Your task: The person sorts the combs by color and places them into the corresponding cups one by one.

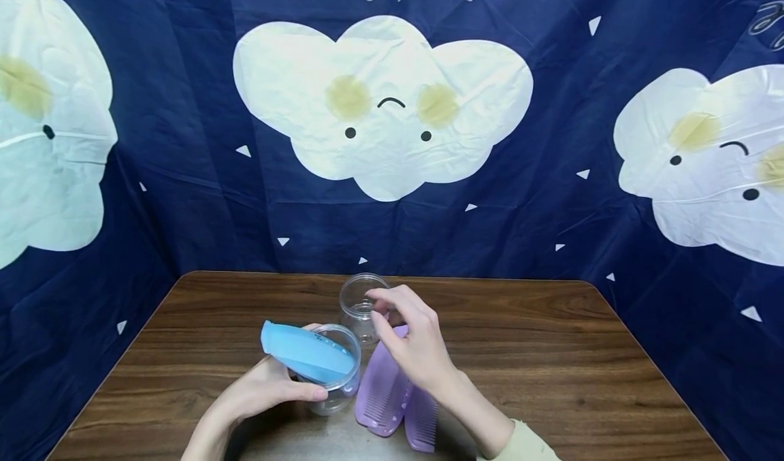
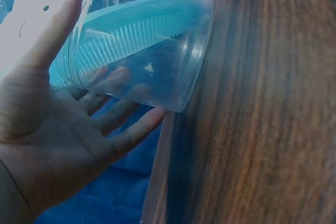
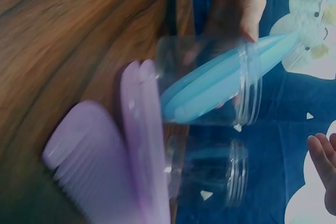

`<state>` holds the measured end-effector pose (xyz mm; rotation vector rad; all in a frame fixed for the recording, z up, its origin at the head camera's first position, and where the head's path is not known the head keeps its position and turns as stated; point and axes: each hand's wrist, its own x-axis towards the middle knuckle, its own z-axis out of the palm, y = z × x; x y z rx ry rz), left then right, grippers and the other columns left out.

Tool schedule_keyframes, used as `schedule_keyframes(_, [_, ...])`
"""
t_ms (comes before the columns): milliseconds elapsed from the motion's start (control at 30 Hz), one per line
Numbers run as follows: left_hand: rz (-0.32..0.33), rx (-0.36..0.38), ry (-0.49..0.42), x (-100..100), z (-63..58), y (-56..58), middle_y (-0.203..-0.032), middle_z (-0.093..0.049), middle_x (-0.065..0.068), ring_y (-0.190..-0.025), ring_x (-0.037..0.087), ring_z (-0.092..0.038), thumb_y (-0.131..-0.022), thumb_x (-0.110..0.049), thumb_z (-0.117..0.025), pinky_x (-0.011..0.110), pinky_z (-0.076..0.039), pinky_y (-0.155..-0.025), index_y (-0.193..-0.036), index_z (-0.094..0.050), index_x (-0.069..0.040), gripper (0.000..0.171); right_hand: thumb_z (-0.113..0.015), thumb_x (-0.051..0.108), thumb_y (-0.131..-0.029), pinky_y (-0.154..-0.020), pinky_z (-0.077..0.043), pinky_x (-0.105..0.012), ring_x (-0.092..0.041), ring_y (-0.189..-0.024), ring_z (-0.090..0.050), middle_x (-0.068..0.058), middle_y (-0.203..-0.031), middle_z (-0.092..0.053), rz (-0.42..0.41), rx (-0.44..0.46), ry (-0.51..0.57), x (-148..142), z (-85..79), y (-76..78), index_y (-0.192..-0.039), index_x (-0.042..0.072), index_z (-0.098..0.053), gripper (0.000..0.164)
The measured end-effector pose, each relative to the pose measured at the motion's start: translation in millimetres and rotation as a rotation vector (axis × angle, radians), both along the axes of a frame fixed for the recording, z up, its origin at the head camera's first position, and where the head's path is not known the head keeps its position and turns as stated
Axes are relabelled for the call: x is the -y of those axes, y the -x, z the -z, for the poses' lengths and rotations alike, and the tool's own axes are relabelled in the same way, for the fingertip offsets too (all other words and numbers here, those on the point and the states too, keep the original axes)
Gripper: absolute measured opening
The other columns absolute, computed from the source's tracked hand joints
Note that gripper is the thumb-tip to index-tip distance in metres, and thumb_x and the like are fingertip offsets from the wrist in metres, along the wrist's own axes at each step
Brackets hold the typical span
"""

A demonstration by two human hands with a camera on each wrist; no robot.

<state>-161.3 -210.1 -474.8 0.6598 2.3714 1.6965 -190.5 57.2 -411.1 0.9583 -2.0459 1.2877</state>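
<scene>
My left hand (image 1: 263, 389) grips a clear plastic jar (image 1: 331, 405), thumb on one side and fingers around the other. Light blue combs (image 1: 306, 352) lean inside it, their ends sticking out past the rim; the right wrist view shows two blue layers. In the left wrist view the teeth of a blue comb (image 2: 131, 32) show through the wall. My right hand (image 1: 419, 345) hovers with loosely bent fingers and nothing between them, over purple combs (image 1: 382, 393) lying beside the jar. Behind it stands a second clear jar (image 1: 352, 301), partly hidden by the hand.
The wooden table (image 1: 551, 372) carries the jars and combs near its middle. A dark blue cloth (image 1: 196, 195) with white cloud shapes hangs around its back and sides.
</scene>
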Motion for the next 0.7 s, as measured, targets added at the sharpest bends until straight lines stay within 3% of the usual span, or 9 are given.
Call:
schedule_keyframes(300, [-0.029, -0.007, 0.012, 6, -1.0, 1.2, -0.152, -0.049, 0.026, -0.123, -0.001, -0.055, -0.082, -0.015, -0.086, 0.016, -0.045, -0.098, -0.156, -0.038, -0.007, 0.088, -0.069, 0.001, -0.093, -0.071, -0.059, -0.020, -0.009, -0.089, -0.066, -0.001, -0.097, -0.068, 0.023, 0.030, -0.093, -24, 12.3, 3.6, -0.123, 0.015, -0.070, 0.033])
schedule_keyframes(500, [-0.085, -0.044, 0.050, 9, -1.6, 2.2, -0.151, -0.051, 0.025, -0.121, -0.004, -0.054, -0.082, -0.017, -0.087, 0.015, -0.046, -0.097, -0.155, -0.039, -0.005, 0.089, -0.069, -0.002, -0.092, -0.070, -0.058, -0.021, -0.007, -0.087, -0.064, 0.002, -0.095, -0.066, 0.029, 0.037, -0.132, -34, 17.5, 5.1, -0.121, 0.013, -0.070, 0.033])
schedule_keyframes(700, [-0.168, -0.022, 0.102, 11, -2.4, 2.3, -0.149, -0.055, 0.020, -0.120, -0.005, -0.053, -0.081, -0.022, -0.087, 0.014, -0.043, -0.097, -0.155, -0.037, -0.003, 0.091, -0.066, 0.001, -0.094, -0.072, -0.058, -0.021, -0.003, -0.087, -0.063, 0.000, -0.095, -0.067, 0.033, 0.092, -0.183, -43, 22.8, 4.8, -0.122, 0.017, -0.070, 0.032])
